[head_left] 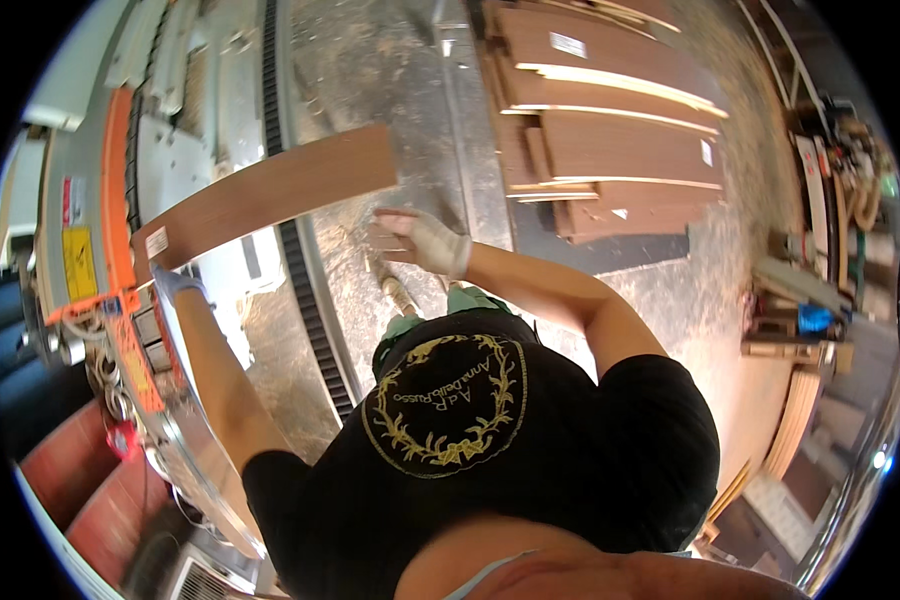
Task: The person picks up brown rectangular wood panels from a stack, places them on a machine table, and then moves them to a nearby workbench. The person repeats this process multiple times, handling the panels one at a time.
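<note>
A long brown wood-grain board (270,192) with a small white label at its left end reaches from the machine across the black chain-like track toward the middle. My left hand (175,280), in a light glove, is at the board's near left corner and appears to grip it; the fingers are mostly hidden. Just below the board's right end, my right hand (425,243) has its fingers stretched out and holds nothing. It wears a pale glove that leaves the fingertips bare. A narrow gap separates the right hand from the board.
On the left stands a machine with an orange edge (119,190) and a yellow label plate. The black track (305,290) runs lengthwise beside it. Stacked brown boards (620,145) lie at the far right on a dark base. Scraps and tools crowd the right wall.
</note>
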Demonstrator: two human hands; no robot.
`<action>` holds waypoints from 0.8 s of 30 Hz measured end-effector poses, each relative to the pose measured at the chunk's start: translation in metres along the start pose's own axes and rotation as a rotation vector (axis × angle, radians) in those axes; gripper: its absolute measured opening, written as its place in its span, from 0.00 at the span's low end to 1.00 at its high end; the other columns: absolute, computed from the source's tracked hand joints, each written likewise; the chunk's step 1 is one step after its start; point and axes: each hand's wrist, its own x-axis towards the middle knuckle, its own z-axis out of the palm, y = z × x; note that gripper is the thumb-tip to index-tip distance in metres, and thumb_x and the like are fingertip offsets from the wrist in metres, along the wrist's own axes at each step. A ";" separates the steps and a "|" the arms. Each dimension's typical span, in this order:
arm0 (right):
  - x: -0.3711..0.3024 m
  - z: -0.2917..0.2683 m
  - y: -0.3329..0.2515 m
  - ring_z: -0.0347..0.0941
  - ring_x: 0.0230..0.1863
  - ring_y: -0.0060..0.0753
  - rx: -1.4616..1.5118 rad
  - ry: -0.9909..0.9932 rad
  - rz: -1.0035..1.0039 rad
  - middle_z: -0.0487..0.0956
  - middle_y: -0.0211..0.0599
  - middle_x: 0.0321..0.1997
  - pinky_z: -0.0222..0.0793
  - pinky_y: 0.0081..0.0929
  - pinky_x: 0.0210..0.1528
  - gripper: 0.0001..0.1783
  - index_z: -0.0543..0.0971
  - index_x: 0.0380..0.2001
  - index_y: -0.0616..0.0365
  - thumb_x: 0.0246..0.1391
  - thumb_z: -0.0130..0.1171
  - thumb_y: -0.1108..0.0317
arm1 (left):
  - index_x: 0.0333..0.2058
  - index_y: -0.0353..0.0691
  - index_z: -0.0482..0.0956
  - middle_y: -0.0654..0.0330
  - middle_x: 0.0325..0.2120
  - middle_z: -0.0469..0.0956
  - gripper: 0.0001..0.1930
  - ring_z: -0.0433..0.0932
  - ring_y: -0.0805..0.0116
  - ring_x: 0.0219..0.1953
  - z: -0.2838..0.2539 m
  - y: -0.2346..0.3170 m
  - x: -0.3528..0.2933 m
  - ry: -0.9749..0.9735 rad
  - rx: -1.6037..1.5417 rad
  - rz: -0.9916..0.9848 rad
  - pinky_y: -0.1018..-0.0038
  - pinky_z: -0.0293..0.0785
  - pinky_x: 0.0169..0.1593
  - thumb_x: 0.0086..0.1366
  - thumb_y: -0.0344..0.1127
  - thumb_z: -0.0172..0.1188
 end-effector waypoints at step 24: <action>-0.115 -0.226 -0.019 0.71 0.45 0.39 0.567 0.428 -0.485 0.74 0.41 0.44 0.70 0.36 0.46 0.21 0.67 0.47 0.61 0.54 0.53 0.62 | 0.48 0.40 0.67 0.52 0.48 0.66 0.28 0.65 0.61 0.52 0.157 -0.198 -0.525 -1.304 0.536 -0.268 0.55 0.62 0.51 0.52 0.49 0.61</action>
